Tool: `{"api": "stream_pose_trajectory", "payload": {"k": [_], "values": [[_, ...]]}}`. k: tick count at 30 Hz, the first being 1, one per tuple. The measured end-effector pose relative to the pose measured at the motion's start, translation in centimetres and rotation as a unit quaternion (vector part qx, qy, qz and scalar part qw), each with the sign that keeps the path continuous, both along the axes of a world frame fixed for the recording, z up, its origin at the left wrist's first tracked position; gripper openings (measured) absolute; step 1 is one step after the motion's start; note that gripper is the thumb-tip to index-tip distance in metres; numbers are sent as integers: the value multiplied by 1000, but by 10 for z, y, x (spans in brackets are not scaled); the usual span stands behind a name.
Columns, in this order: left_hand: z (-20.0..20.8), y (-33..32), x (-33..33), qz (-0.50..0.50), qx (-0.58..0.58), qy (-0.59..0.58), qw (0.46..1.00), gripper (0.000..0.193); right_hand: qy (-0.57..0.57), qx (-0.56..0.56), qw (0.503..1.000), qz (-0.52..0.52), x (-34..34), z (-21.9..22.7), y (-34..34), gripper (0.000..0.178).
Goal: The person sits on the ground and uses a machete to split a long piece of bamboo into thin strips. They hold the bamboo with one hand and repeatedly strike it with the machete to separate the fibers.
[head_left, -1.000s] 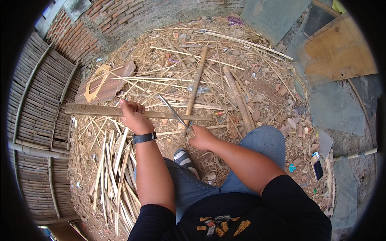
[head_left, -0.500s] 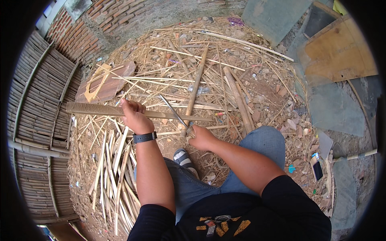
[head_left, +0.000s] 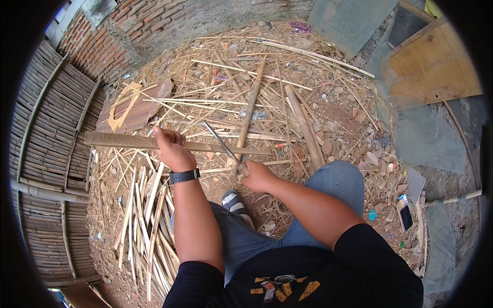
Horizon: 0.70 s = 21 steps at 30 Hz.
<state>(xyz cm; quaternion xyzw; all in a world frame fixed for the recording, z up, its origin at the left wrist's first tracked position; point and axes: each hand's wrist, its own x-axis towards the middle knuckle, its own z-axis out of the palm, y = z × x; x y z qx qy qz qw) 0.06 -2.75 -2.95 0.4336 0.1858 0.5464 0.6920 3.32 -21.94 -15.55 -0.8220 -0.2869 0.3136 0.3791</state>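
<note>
My left hand (head_left: 173,150), with a dark watch on its wrist, is closed round a long flat bamboo strip (head_left: 120,139) held crosswise in front of me. The strip's narrower end reaches past my right hand's side. My right hand (head_left: 257,175) grips a knife (head_left: 219,142) by its handle, which the fingers mostly hide. Its blade slants up and to the left, crossing the strip; whether the edge touches it I cannot tell. Beneath the knife, a round wooden pole (head_left: 251,105) lies on the ground.
A heap of split bamboo strips (head_left: 146,220) lies beside my left leg. Another thick pole (head_left: 304,126) rests ahead of my right knee. A phone (head_left: 404,213) is on the right. A bamboo wall (head_left: 46,133) bounds the left, a brick wall (head_left: 149,31) the far side; sheets (head_left: 431,66) lie at right.
The knife and my right hand have shifted very slightly to the left. My left hand and the bamboo strip look almost unmoved.
</note>
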Motion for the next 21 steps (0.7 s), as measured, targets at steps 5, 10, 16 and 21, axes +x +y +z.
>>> {"api": "stream_pose_trajectory", "payload": {"k": [5,10,16,21], "values": [[1,0,0,-2,-7,0,1000,36,-22,0,1000,-3,0,-3,0,59],[-3,3,0,-11,-5,-7,1000,32,-9,1,1000,-2,0,2,-1,58],[-3,3,0,-10,-1,-4,1000,33,-18,2,1000,0,-1,-5,1,59],[0,-1,0,1,-2,4,1000,35,-18,-2,1000,2,0,-2,0,59]]}}
